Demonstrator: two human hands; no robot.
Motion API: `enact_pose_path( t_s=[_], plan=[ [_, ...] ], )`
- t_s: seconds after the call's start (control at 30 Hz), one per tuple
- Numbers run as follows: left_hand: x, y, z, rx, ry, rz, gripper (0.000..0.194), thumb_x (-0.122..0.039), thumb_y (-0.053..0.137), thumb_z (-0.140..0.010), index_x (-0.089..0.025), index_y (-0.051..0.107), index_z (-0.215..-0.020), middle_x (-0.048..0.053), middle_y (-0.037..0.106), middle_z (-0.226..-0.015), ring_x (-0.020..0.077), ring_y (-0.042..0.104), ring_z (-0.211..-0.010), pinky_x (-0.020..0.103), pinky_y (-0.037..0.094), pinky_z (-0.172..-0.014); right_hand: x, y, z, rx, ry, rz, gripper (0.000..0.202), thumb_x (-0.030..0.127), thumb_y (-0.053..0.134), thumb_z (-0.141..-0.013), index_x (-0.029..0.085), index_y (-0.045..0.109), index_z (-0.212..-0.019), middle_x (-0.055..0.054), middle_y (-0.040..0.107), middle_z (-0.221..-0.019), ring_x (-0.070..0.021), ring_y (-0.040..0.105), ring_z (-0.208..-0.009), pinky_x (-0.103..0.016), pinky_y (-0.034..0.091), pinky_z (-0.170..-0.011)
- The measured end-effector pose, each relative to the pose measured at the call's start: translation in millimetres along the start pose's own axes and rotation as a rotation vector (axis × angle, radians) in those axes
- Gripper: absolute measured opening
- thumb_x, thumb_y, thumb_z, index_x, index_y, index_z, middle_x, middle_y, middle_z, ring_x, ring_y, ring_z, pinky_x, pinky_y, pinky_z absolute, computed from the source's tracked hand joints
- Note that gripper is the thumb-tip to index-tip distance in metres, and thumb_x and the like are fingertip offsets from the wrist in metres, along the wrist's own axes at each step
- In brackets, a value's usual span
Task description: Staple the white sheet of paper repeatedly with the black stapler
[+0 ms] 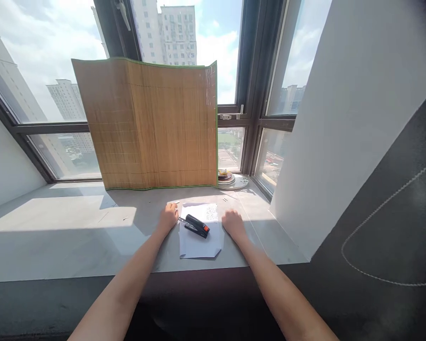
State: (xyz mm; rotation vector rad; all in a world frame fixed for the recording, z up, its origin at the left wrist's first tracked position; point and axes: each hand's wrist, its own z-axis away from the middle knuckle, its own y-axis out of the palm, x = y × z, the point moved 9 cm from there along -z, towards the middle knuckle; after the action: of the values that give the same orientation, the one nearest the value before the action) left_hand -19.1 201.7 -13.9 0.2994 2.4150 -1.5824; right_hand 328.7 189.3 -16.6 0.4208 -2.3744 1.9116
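A black stapler (197, 226) with an orange-red part at one end lies aslant on white paper (195, 247) on the windowsill. Some writing shows near the paper's upper right, and its lower right corner is bent. Just left of the paper rests my left hand (169, 215), its fingers curled; no object shows in it. My right hand (233, 222) is closed in a loose fist on the sill, right of the paper, with nothing visible in it. Neither hand touches the stapler's black body.
A bamboo mat (156, 125) with green edging stands upright against the window behind the paper. Stacked plates (234, 182) sit at its right end. Small scraps (125, 218) lie on the grey sill (74, 251). A white cord (367, 208) hangs at the right.
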Motion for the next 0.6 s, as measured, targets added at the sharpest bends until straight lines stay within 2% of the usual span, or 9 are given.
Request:
enact_pose_path(
  t_s=[0.07, 0.13, 0.2, 0.27, 0.37, 0.47, 0.53, 0.6],
  plan=[
    [-0.5, -1.9, 1.3, -0.026, 0.012, -0.019, 0.034, -0.018, 0.053, -0.098, -0.015, 0.072, -0.126, 0.022, 0.067, -0.134, 0.0335, 0.066, -0.123, 0.048, 0.055, -0.108, -0.5, 0.9, 0.0, -0.011, -0.001, 0.009, 0.031, 0.021, 0.047, -0.107, 0.01, 0.075, -0.114, -0.02, 0.071, -0.119, -0.0294, 0.066, -0.118, -0.038, 0.044, -0.097],
    [-0.4, 0.3, -2.0, -0.034, 0.023, -0.034, 0.045, -0.019, 0.053, -0.098, -0.015, 0.067, -0.14, 0.023, 0.06, -0.15, 0.0347, 0.06, -0.138, 0.051, 0.05, -0.116, -0.7, 1.7, -0.1, -0.018, -0.003, 0.016, 0.031, 0.021, 0.046, -0.108, 0.01, 0.074, -0.114, -0.019, 0.071, -0.119, -0.029, 0.066, -0.117, -0.038, 0.044, -0.097],
    [-1.1, 8.1, -8.6, 0.003, 0.042, -0.033, 0.054, -0.019, 0.053, -0.097, -0.018, 0.063, -0.151, 0.021, 0.052, -0.164, 0.0371, 0.049, -0.153, 0.056, 0.042, -0.124, -1.0, 2.3, 0.0, -0.013, -0.001, 0.019, 0.031, 0.021, 0.046, -0.108, 0.01, 0.074, -0.114, -0.019, 0.071, -0.119, -0.0289, 0.066, -0.117, -0.039, 0.044, -0.097],
    [-2.9, 16.5, -14.2, 0.058, 0.067, -0.017, 0.055, -0.02, 0.052, -0.096, -0.021, 0.065, -0.149, 0.017, 0.055, -0.164, 0.0382, 0.047, -0.155, 0.059, 0.039, -0.126, -1.0, 1.5, 0.4, -0.007, 0.001, 0.019, 0.03, 0.021, 0.046, -0.108, 0.01, 0.074, -0.114, -0.019, 0.071, -0.119, -0.0287, 0.066, -0.116, -0.039, 0.044, -0.096],
    [-7.3, 16.6, -14.1, 0.075, 0.105, 0.013, 0.042, -0.018, 0.05, -0.097, -0.021, 0.074, -0.131, 0.015, 0.069, -0.147, 0.0334, 0.06, -0.141, 0.05, 0.044, -0.121, 0.0, -1.9, 1.4, -0.011, 0.001, 0.014, 0.03, 0.02, 0.047, -0.108, 0.011, 0.075, -0.112, -0.019, 0.072, -0.118, -0.0283, 0.066, -0.115, -0.038, 0.044, -0.096],
    [-10.7, 4.9, -3.4, 0.039, 0.126, 0.027, 0.034, -0.016, 0.043, -0.101, -0.022, 0.075, -0.11, 0.015, 0.075, -0.117, 0.0306, 0.068, -0.118, 0.042, 0.053, -0.104, 0.9, -3.6, 2.0, -0.016, 0.0, 0.002, 0.03, 0.02, 0.047, -0.107, 0.011, 0.076, -0.111, -0.019, 0.072, -0.117, -0.0285, 0.066, -0.115, -0.038, 0.044, -0.096],
    [-12.3, -3.0, 5.5, 0.017, 0.127, 0.036, 0.033, -0.015, 0.04, -0.103, -0.021, 0.073, -0.105, 0.015, 0.073, -0.105, 0.0311, 0.068, -0.108, 0.041, 0.054, -0.095, 0.9, -2.8, 2.1, -0.014, -0.004, -0.005, 0.03, 0.019, 0.046, -0.108, 0.011, 0.075, -0.112, -0.019, 0.072, -0.117, -0.0288, 0.066, -0.116, -0.038, 0.044, -0.097],
    [-14.7, -8.6, 13.2, 0.001, 0.13, 0.048, 0.032, -0.014, 0.041, -0.104, -0.021, 0.072, -0.11, 0.015, 0.073, -0.105, 0.0312, 0.068, -0.107, 0.04, 0.053, -0.093, -0.2, -1.7, 2.1, -0.014, -0.007, -0.012, 0.031, 0.019, 0.046, -0.107, 0.011, 0.075, -0.113, -0.02, 0.072, -0.118, -0.0296, 0.065, -0.117, -0.039, 0.044, -0.098]
  ],
)
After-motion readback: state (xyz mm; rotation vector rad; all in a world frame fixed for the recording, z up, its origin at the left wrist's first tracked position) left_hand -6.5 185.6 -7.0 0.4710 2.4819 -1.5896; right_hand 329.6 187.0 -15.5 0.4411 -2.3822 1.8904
